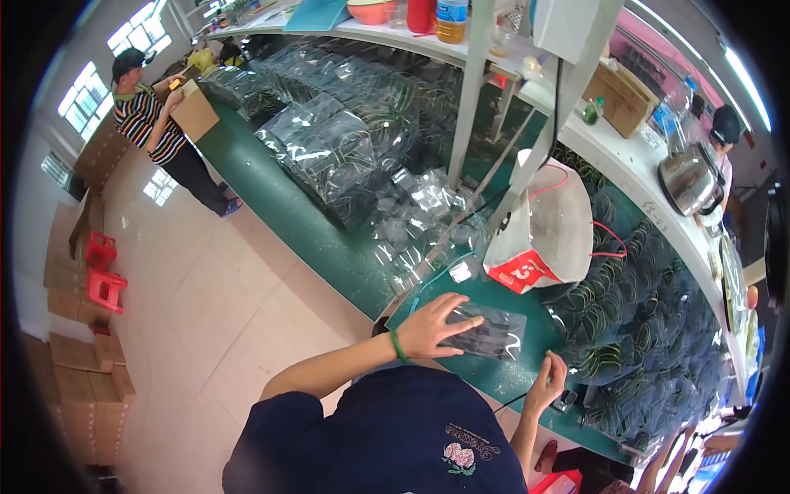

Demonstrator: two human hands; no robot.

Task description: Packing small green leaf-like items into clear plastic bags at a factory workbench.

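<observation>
On the green tabletop in front of me lies a flat clear plastic bag (502, 336) with something dark inside. My left hand (428, 328), a green band at its wrist, rests on the bag's left part with its fingers spread. To the right of the bag, above the table's near edge, is my right hand (546, 385). Its fingers are curled in toward the thumb, and whatever may be between them is too small to make out. A small black object (564, 401) sits beside that hand. Small clear packets (428, 198) are heaped beyond my left hand.
A white and red carrier bag (543, 226) stands beyond the bag, beside a metal post (471, 107). Dark coiled cables (650, 329) pile up on the right. Bagged items (329, 136) cover the far left table (271, 198). A person (152, 123) holds a carton (194, 112).
</observation>
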